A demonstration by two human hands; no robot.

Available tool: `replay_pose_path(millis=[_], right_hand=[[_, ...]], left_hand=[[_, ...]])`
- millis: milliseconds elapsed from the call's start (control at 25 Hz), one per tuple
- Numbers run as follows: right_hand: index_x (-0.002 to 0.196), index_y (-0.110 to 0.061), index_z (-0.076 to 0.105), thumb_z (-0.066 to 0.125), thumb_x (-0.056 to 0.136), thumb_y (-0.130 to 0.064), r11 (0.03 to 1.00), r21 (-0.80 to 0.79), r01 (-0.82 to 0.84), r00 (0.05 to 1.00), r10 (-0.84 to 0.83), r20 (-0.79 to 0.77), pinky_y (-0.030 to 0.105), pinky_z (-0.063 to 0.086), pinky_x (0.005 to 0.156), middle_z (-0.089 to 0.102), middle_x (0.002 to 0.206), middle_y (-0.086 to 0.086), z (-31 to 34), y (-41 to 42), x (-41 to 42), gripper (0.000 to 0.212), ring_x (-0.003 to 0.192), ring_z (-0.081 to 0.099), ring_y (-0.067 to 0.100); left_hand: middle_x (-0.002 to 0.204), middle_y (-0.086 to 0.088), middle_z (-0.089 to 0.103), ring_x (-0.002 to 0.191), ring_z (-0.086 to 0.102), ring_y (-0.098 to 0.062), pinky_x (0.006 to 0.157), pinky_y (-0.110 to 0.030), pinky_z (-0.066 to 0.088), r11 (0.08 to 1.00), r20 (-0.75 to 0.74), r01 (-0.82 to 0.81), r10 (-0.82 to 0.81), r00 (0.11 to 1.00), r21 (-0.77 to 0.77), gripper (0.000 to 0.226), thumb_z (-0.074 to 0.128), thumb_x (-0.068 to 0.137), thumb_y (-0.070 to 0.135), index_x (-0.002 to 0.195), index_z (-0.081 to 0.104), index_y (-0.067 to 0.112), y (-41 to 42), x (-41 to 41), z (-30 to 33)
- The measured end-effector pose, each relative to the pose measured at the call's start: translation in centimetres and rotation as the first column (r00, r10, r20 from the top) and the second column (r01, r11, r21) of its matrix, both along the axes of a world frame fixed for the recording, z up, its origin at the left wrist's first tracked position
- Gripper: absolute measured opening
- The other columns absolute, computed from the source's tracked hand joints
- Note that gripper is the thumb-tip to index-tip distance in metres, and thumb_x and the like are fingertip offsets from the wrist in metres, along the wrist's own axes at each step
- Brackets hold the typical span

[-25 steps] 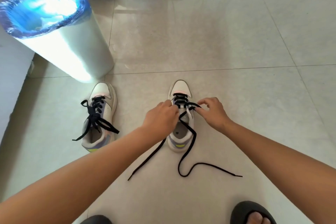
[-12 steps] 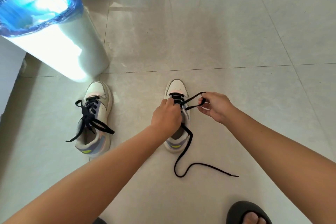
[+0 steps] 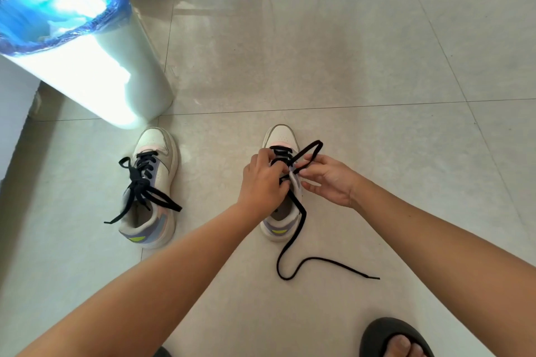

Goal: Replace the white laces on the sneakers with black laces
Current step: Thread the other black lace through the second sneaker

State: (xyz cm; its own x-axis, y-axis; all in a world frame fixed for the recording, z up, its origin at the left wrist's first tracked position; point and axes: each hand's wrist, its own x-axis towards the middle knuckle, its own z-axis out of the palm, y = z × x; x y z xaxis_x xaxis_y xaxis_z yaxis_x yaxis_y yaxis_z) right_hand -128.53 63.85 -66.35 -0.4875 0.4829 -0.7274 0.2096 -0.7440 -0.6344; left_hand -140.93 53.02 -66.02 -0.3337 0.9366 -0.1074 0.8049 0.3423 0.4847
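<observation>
Head view: two sneakers on tiled floor [image 3: 362, 66], my hands at the right one.
Left hand [image 3: 262, 182] fingers curled on right sneaker [image 3: 280, 136]; right hand [image 3: 330, 180] pinches black lace [image 3: 293, 240] loop. Left sneaker [image 3: 153, 188] laced, beside bin [image 3: 116, 81].

Your left hand [image 3: 262, 182] hides the eyelets of the right sneaker [image 3: 282, 211]; your slipper [image 3: 388, 335] is cut off below.
</observation>
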Motion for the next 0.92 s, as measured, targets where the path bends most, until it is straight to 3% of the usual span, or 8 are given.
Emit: replay_pose_path(millis=[160, 240, 320, 440, 520, 600, 680, 920], right_hand=[[0.095, -0.012, 0.061, 0.059, 0.082, 0.012, 0.977, 0.181, -0.117, 0.993, 0.114, 0.029, 0.021, 0.051, 0.066, 0.064, 0.085, 0.004, -0.2, -0.4, 0.0, 0.027, 0.076, 0.062, 0.010], [0.097, -0.008, 0.063, 0.062, 0.084, 0.007, 0.931, 0.292, -0.219, 0.976, 0.202, 0.087, 0.017, 0.052, 0.065, 0.064, 0.087, 0.005, -0.1, -0.3, -0.2, 0.019, 0.077, 0.062, 0.009], [0.092, -0.010, 0.064, 0.063, 0.084, 0.003, 0.885, 0.377, -0.274, 0.962, 0.246, 0.120, 0.015, 0.054, 0.066, 0.063, 0.087, 0.005, -0.1, -0.2, -0.3, 0.015, 0.077, 0.061, 0.009], [0.090, -0.007, 0.062, 0.063, 0.086, -0.002, 0.850, 0.424, -0.313, 0.950, 0.274, 0.151, 0.017, 0.055, 0.070, 0.063, 0.084, 0.006, -0.3, -0.1, -0.5, 0.006, 0.076, 0.061, 0.010], [0.089, 0.002, 0.060, 0.061, 0.089, -0.006, 0.858, 0.408, -0.311, 0.948, 0.254, 0.190, 0.027, 0.055, 0.079, 0.060, 0.085, 0.012, -0.8, -0.4, -0.7, 0.008, 0.079, 0.059, 0.016], [0.074, -0.004, 0.053, 0.057, 0.093, -0.012, 0.890, 0.370, -0.268, 0.951, 0.183, 0.249, 0.036, 0.052, 0.085, 0.056, 0.081, 0.014, -1.3, -1.0, -1.2, 0.020, 0.079, 0.055, 0.021], [0.067, -0.010, 0.049, 0.054, 0.094, -0.015, 0.918, 0.338, -0.207, 0.956, 0.116, 0.269, 0.037, 0.048, 0.083, 0.053, 0.075, 0.011, -1.5, -1.6, -1.6, 0.028, 0.075, 0.052, 0.020], [0.068, -0.013, 0.046, 0.056, 0.093, -0.018, 0.931, 0.343, -0.125, 0.968, 0.038, 0.250, 0.033, 0.050, 0.080, 0.051, 0.073, 0.008, -1.4, -2.5, -1.3, 0.027, 0.073, 0.052, 0.016]], left_hand=[[0.112, -0.012, 0.058, 0.105, 0.053, -0.031, 0.085, -0.038, 0.037, 0.996, -0.063, -0.021, 0.026, 0.998, 0.090, 0.013, 0.065, 0.082, 0.013, 0.092, 0.073, 0.008, -0.1, 0.5, -0.1], [0.093, -0.011, 0.066, 0.087, 0.062, -0.032, 0.074, -0.039, 0.045, 0.983, -0.106, -0.001, 0.020, 0.994, 0.182, 0.001, 0.074, 0.073, 0.007, 0.074, 0.074, 0.007, 0.0, 0.6, 0.1], [0.082, -0.009, 0.067, 0.077, 0.064, -0.030, 0.065, -0.037, 0.049, 0.972, -0.181, 0.074, -0.033, 0.983, 0.222, 0.006, 0.078, 0.068, 0.007, 0.066, 0.073, 0.008, 0.0, 0.5, -0.1], [0.099, -0.010, 0.065, 0.102, 0.055, -0.032, 0.081, -0.039, 0.045, 0.990, -0.085, 0.063, -0.052, 0.995, 0.126, 0.012, 0.063, 0.083, 0.009, 0.082, 0.074, 0.003, 0.3, 0.6, -0.8], [0.112, -0.010, 0.060, 0.116, 0.042, -0.029, 0.096, -0.026, 0.034, 0.997, 0.032, 0.007, -0.009, 0.999, 0.082, 0.024, 0.051, 0.091, 0.010, 0.093, 0.071, -0.003, 0.8, 0.3, -1.6], [0.111, -0.011, 0.059, 0.117, 0.039, -0.027, 0.093, -0.011, 0.023, 0.997, 0.111, -0.033, 0.024, 0.994, 0.074, 0.024, 0.049, 0.092, 0.006, 0.094, 0.069, -0.006, 1.1, 0.1, -1.6], [0.108, -0.011, 0.060, 0.115, 0.040, -0.027, 0.089, -0.008, 0.021, 0.994, 0.177, -0.054, 0.037, 0.983, 0.093, 0.020, 0.053, 0.089, 0.005, 0.093, 0.070, -0.005, 1.0, -0.1, -1.4], [0.112, -0.003, 0.060, 0.117, 0.042, -0.021, 0.090, -0.021, 0.038, 0.993, 0.195, -0.036, 0.013, 0.981, 0.115, 0.019, 0.064, 0.082, 0.013, 0.098, 0.069, 0.004, 0.3, 0.1, -1.7]])
